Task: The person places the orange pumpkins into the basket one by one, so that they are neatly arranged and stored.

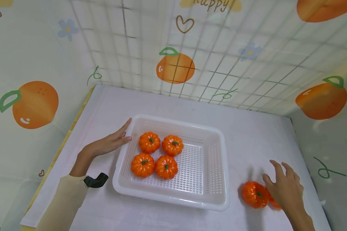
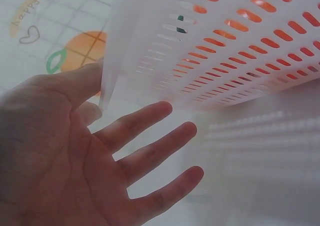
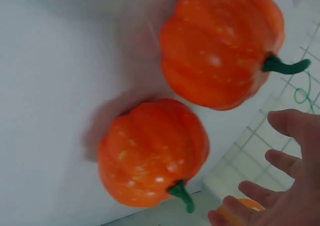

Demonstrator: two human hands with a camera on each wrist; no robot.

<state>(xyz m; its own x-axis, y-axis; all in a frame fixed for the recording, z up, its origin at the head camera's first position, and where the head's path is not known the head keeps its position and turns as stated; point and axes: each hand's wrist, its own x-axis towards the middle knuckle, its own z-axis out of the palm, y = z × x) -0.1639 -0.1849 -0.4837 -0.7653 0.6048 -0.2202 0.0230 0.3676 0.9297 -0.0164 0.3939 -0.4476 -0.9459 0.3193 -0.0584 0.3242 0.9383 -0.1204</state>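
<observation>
A white plastic basket (image 1: 191, 200) with slotted walls holds several small orange pumpkins (image 1: 166, 167) with green stems, grouped in its left half. My left hand (image 1: 114, 141) is at the basket's left rim, fingers extended. In the left wrist view, its thumb side meets the basket's edge while three fingers (image 2: 150, 153) spread below the slotted wall. To the right, my right hand (image 1: 287, 187) hovers by two more pumpkins, its fingers spread and slightly bent, holding nothing. One pumpkin (image 1: 255, 194) shows fully; the hand partly covers the other (image 1: 273, 200). Both appear whole in the right wrist view, side by side (image 3: 155, 153).
The basket and loose pumpkins rest on a white-covered table (image 1: 162, 99) with a yellow strip (image 1: 72, 131) along its left edge. Behind it stands a wire grid (image 1: 214, 64) under a sheet printed with oranges. A dark band (image 1: 96, 180) circles the left wrist.
</observation>
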